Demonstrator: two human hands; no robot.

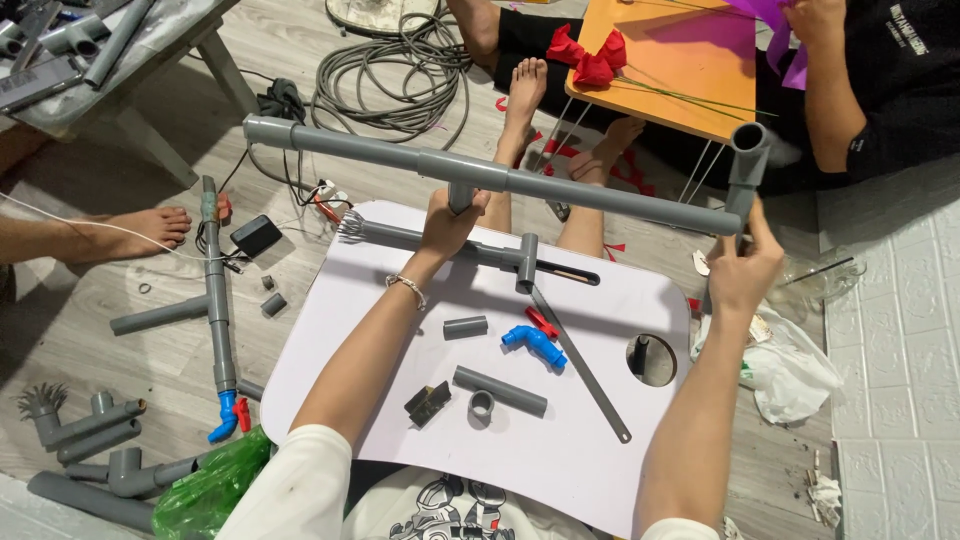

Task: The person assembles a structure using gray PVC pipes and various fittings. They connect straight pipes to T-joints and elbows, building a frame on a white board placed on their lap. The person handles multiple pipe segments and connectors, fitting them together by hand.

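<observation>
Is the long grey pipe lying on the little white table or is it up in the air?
Up in the air. Both hands, left and right, hold the long grey pipe above the white table.

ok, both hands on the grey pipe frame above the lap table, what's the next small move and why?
Probably seat the end elbow harder. The right hand grips the short pipe under that elbow, while the left hand steadies the tee stub mid-run on the long grey pipe. The frame is held in the air above the white table, so a small push and twist is likely.
</observation>
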